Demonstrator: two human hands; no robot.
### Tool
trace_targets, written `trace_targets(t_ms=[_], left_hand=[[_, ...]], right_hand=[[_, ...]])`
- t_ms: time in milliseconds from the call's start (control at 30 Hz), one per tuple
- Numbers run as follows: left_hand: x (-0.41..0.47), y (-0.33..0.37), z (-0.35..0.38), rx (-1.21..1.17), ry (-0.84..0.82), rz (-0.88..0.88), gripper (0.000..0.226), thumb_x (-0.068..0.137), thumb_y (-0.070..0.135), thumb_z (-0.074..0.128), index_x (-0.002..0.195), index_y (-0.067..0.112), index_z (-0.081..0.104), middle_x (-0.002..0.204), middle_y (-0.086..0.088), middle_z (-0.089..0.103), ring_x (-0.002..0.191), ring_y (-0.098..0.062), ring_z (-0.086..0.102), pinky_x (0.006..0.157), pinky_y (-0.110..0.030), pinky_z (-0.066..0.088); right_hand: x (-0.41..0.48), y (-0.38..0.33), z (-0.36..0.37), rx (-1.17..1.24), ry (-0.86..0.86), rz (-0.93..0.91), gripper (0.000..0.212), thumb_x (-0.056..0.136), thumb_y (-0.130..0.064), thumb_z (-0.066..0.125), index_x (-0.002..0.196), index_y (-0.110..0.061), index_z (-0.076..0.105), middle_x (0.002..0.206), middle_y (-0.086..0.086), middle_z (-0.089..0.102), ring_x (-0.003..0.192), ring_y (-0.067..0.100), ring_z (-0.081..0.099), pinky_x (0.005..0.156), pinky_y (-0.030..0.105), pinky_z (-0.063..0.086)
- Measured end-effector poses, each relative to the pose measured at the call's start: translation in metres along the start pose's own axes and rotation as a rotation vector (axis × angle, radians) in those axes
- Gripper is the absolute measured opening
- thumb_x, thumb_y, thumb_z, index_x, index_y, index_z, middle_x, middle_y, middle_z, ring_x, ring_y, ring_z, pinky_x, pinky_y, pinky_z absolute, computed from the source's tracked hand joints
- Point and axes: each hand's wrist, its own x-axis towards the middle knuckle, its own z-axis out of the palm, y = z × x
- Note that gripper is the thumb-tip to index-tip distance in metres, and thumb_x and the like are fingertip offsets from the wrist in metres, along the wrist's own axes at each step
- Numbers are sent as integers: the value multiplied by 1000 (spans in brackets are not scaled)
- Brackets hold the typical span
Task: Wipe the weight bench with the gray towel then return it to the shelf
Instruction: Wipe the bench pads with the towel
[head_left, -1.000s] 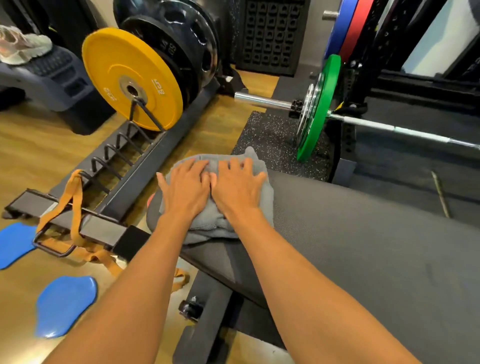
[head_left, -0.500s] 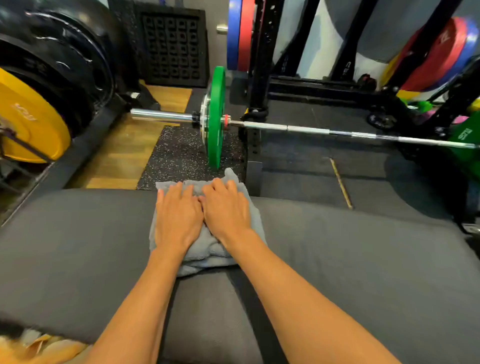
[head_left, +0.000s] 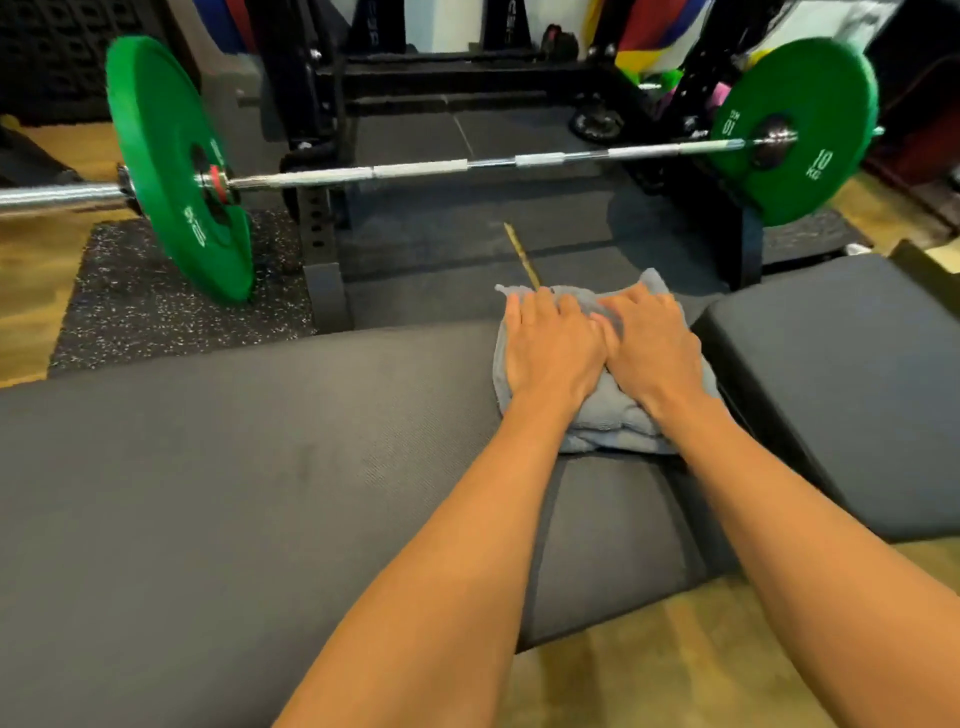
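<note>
The gray towel (head_left: 608, 423) lies bunched on the dark weight bench (head_left: 249, 457), at the right end of the long pad, beside the gap to the shorter seat pad (head_left: 841, 384). My left hand (head_left: 550, 351) and my right hand (head_left: 657, 348) press flat on the towel side by side, thumbs touching, fingers pointing away from me. The hands cover most of the towel; its edges show around them. No shelf is in view.
A barbell (head_left: 415, 171) with a green plate at the left (head_left: 176, 166) and a green plate at the right (head_left: 795, 130) rests on the floor beyond the bench. A black rack (head_left: 317, 208) stands behind it. A thin stick (head_left: 522, 254) lies on the rubber mat.
Both hands have slid the towel rightward along the bench, from its left end to near the gap by the seat pad. The view has followed to the right.
</note>
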Motion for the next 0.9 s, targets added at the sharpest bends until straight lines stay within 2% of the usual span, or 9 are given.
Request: trace_targets(t_ms=[100, 200, 333, 433, 500, 567, 633, 900], left_hand=[[7, 39, 23, 2, -27, 57, 44, 96, 33, 27, 114, 9, 60, 115, -10, 59, 112, -27, 47, 111, -42, 23], [-1, 52, 29, 4, -36, 99, 41, 97, 33, 27, 115, 13, 59, 117, -7, 57, 113, -26, 47, 110, -41, 23], [-49, 60, 21, -51, -17, 110, 43, 97, 32, 32, 124, 9, 56, 134, -11, 51, 129, -26, 39, 118, -41, 10], [-99, 60, 6, -119, -5, 98, 47, 94, 30, 31, 123, 5, 57, 139, -18, 48, 133, -29, 36, 119, -42, 9], [-128, 51, -10, -156, -68, 80, 51, 97, 28, 28, 137, 2, 45, 151, -21, 34, 144, -30, 22, 120, -41, 0], [-148, 33, -28, -171, -129, 47, 52, 101, 26, 28, 146, 2, 32, 159, -18, 19, 149, -27, 9, 120, -39, -7], [-159, 2, -49, -171, -147, 13, 52, 102, 26, 27, 148, 2, 28, 161, -17, 14, 149, -26, 4, 119, -37, -8], [-200, -185, -138, -108, -63, -168, 50, 103, 26, 31, 148, 4, 29, 160, -16, 17, 149, -27, 8, 119, -37, -4]], right_hand=[[-5, 45, -10, 74, 21, 135, 36, 97, -43, 47, 120, -22, 65, 118, 8, 58, 115, 33, 48, 75, 40, 41], [-21, 59, -15, 97, 36, 213, 40, 97, -46, 48, 125, -21, 59, 123, 13, 53, 115, 37, 46, 79, 43, 41], [-66, 47, -30, 22, 32, 221, 39, 97, -45, 48, 122, -16, 57, 123, 16, 48, 114, 38, 44, 75, 45, 40], [-111, 30, -40, -64, 62, 202, 37, 98, -42, 47, 117, -14, 59, 120, 17, 49, 109, 40, 44, 74, 52, 44], [-138, 13, -39, -94, 110, 172, 35, 98, -40, 48, 111, -12, 63, 114, 17, 53, 103, 40, 46, 73, 50, 44], [-151, -12, -33, -119, 133, 140, 34, 97, -39, 47, 103, -11, 65, 107, 17, 56, 97, 40, 49, 72, 49, 44], [-153, -45, -24, -125, 124, 103, 34, 96, -39, 45, 99, -11, 65, 104, 16, 57, 94, 40, 50, 71, 48, 44], [-150, -247, 37, -129, 57, -147, 29, 94, -35, 50, 95, -9, 63, 98, 17, 58, 87, 38, 51, 60, 44, 41]])
